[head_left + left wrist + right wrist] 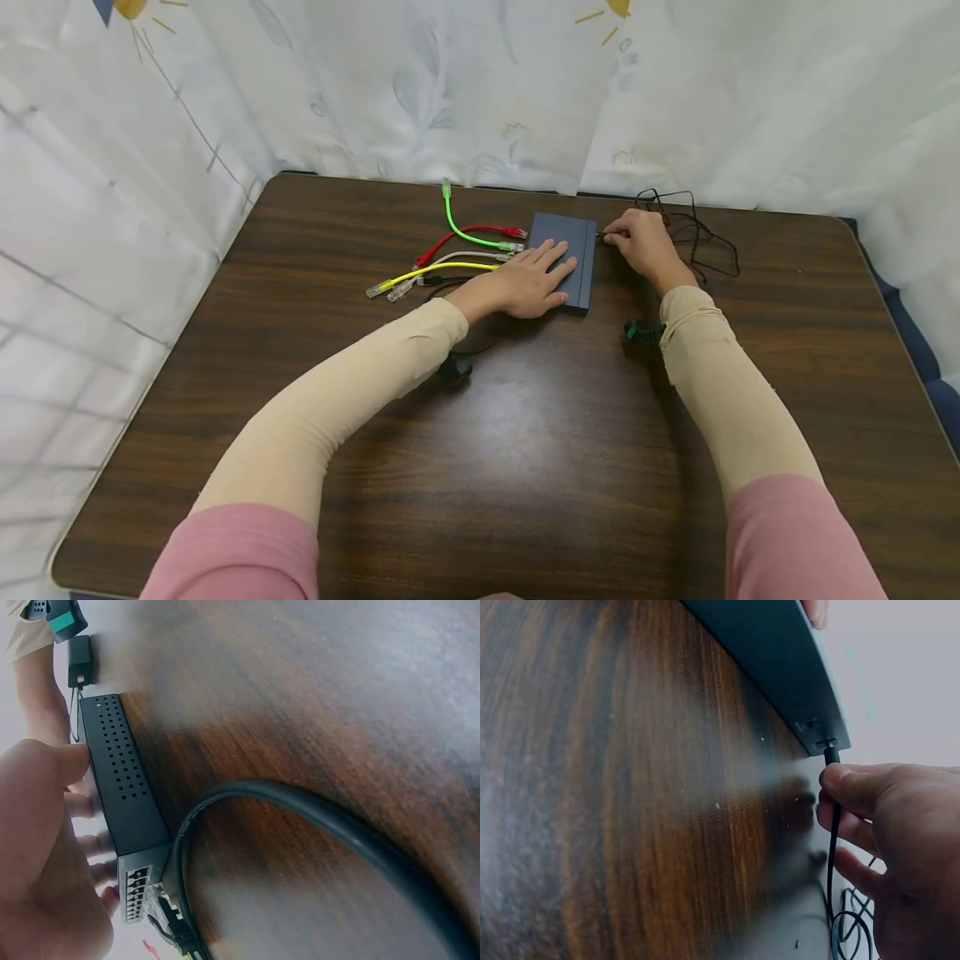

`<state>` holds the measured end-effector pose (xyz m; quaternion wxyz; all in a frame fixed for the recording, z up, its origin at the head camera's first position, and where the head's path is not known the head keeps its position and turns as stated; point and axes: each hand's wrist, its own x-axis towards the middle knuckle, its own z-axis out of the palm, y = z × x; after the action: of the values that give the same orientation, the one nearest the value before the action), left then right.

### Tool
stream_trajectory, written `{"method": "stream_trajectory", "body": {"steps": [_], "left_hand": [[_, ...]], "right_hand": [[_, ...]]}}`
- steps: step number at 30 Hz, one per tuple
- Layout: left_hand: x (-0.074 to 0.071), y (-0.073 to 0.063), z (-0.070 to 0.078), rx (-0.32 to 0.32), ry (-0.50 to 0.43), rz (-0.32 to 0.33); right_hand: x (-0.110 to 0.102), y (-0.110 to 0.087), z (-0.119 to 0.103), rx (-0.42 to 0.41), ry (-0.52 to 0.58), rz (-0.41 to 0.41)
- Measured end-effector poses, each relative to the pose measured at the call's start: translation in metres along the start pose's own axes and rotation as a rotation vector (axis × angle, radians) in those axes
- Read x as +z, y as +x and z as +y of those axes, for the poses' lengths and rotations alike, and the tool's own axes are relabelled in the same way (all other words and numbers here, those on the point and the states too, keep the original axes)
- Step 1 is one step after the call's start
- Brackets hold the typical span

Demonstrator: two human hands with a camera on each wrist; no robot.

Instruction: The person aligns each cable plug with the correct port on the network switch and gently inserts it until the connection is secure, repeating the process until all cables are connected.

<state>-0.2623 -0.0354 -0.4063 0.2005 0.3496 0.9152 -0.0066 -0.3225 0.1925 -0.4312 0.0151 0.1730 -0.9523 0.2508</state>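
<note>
A dark blue-grey network switch (564, 227) lies flat near the back of the table. My left hand (531, 285) rests on its top with fingers spread. In the left wrist view the vented side and the row of ports (136, 894) show, with clear cable plugs close beside them. At the switch's right end, my right hand (647, 244) pinches a thin black power cable's plug (832, 756) between thumb and fingers. The plug's tip is right at the small socket in the right wrist view. From it the black cord (832, 855) runs down past the fingers.
Left of the switch lie short network cables: green (454, 223), red (471, 229), yellow (438, 267), grey and black. Loose loops of thin black cord (697, 237) lie behind my right hand. A thick black cable (300, 806) arches near my left wrist. White patterned curtains (465, 92) hang behind the table.
</note>
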Motion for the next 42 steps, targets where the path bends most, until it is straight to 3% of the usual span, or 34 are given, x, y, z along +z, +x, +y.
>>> {"method": "stream_trajectory", "body": {"steps": [11, 22, 36, 42], "left_hand": [[0.005, -0.003, 0.000, 0.009, -0.024, -0.013], [-0.001, -0.004, 0.001, 0.013, -0.021, -0.008], [-0.005, -0.004, -0.001, 0.026, -0.016, 0.010], [-0.006, -0.004, 0.001, 0.017, 0.005, 0.013]], "right_hand": [[0.002, 0.001, -0.003, 0.000, 0.012, -0.062], [-0.003, 0.007, -0.007, 0.008, -0.013, -0.088], [-0.006, 0.006, -0.014, 0.121, -0.025, -0.113], [-0.003, 0.005, -0.018, 0.136, -0.026, -0.079]]}}
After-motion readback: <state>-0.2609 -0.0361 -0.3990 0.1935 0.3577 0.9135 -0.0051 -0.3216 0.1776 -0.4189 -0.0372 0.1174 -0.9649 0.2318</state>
